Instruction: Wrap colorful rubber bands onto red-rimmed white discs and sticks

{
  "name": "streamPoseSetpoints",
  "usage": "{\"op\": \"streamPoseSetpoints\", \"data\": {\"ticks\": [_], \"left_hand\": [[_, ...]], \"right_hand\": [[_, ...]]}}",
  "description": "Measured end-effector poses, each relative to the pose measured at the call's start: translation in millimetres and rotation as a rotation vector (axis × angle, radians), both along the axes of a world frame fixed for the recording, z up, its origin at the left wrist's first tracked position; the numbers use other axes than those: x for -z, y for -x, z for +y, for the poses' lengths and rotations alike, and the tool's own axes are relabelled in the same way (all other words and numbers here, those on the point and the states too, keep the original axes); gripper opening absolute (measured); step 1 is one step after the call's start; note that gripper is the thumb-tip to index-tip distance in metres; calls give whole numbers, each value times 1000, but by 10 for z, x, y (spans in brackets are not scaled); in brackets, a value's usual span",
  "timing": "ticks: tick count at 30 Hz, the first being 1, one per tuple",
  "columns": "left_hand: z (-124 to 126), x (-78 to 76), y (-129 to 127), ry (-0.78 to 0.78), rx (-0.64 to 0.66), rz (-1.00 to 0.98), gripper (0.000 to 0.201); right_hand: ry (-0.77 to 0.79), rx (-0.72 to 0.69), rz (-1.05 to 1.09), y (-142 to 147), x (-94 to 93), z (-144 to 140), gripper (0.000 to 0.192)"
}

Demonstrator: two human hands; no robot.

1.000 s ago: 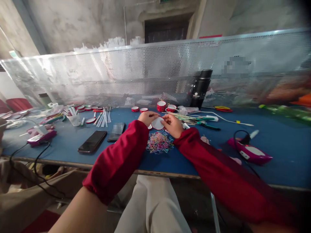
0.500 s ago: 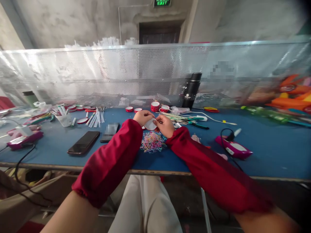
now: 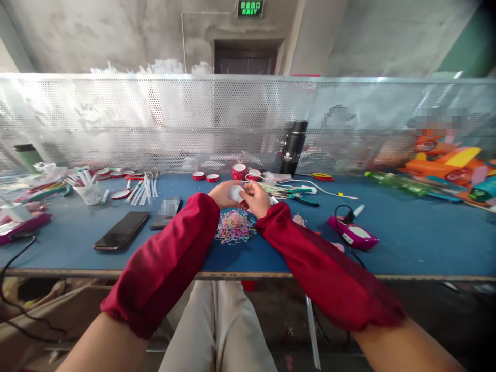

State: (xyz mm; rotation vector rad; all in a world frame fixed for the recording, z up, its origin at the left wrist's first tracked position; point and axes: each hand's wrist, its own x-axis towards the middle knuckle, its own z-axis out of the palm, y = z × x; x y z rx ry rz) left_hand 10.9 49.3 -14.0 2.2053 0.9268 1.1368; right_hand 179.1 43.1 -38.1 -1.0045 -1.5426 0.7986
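Note:
A small round lid [image 3: 235,194], white inside with a bit of red at its edge, is held between both hands above the table. My left hand [image 3: 222,193] wraps its fingers round the far left side of it. My right hand [image 3: 258,199] pinches the right edge with thumb and fingers. Just below the hands lies a loose heap of small coloured rubber bands [image 3: 235,227]. Behind them stand a red round box [image 3: 239,171] with a white inside and several shallower red-and-white round pieces, one of them a lid [image 3: 212,177].
Left of my arms lie a phone [image 3: 122,231], a dark flat case [image 3: 166,213] and a white cup of sticks [image 3: 88,193]. Pliers [image 3: 304,198], a black bottle [image 3: 293,149] and a purple power strip [image 3: 353,233] are on the right. A perforated metal panel [image 3: 174,119] runs along the back.
The view has turned slightly right, so everything sits further left. In my hands the lid has tilted and turned, with the left fingers now further round it.

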Motion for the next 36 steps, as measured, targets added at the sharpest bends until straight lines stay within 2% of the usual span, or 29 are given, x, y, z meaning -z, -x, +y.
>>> {"op": "streamPoseSetpoints", "data": {"ticks": [4, 7, 10, 14, 16, 19, 26, 32, 36], "left_hand": [[-14, -53, 21, -118, -117, 112, 75], [-18, -75, 38, -111, -77, 123, 80], [-14, -65, 61, 18, 27, 37, 83], [-15, -48, 72, 250, 119, -112, 69], [-28, -55, 56, 217, 132, -108, 68], [-61, -83, 19, 78, 134, -34, 73], [-136, -158, -40, -139, -20, 139, 64], [-141, -145, -68, -151, -58, 230, 49], [-91, -99, -30, -85, -122, 212, 59]], "right_hand": [[-26, -29, -10, -20, 6, 33, 25], [-97, 17, -48, -37, -6, 31, 24], [-168, 100, -74, -59, -30, 17, 20], [-255, 150, -111, -78, -47, 10, 20], [-275, 155, -144, -80, -42, 15, 18], [-289, 163, -157, -79, -28, 32, 18], [-246, 173, -154, -79, -16, 63, 16], [-194, 146, -129, -66, -8, 53, 17], [-112, 43, -62, -62, -4, 46, 21]]}}
